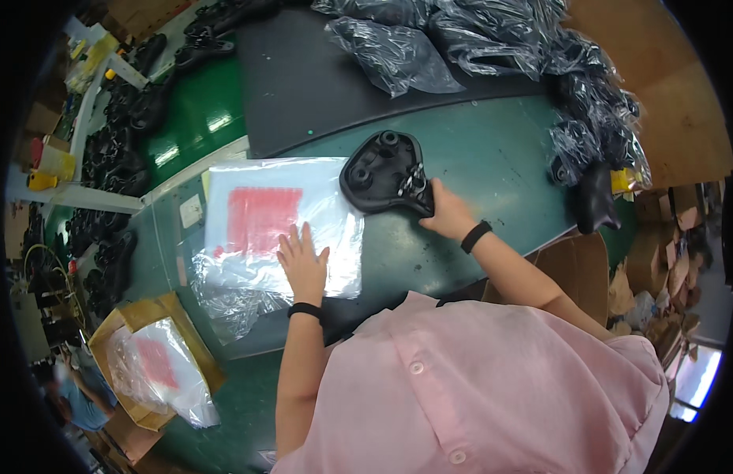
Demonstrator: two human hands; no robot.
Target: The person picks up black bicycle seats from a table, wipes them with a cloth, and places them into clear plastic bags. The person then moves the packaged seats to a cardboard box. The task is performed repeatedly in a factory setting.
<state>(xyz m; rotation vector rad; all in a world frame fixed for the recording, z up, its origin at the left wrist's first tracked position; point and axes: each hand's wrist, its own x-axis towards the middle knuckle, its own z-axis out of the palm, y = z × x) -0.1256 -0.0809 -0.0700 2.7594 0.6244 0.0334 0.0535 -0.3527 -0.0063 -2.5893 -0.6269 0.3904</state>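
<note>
My right hand (450, 212) grips a black bicycle saddle (380, 178) by its narrow nose. The saddle is upside down, so its underside with round bumpers and a metal clamp faces up. Its wide end reaches over the right edge of a stack of clear plastic bags (335, 178) with a red printed block. Fingers spread, my left hand (305, 270) lies flat on those bags, just below the red print. Both wrists wear black bands.
Several plastic-wrapped black saddles (394, 55) lie on and beside a black mat (291, 95) at the back. An unwrapped saddle (595, 197) sits at the table's right edge. At lower left stands a cardboard box (199, 340) holding more bags. Many saddles (117, 158) line the far left; a person (86, 395) is beyond.
</note>
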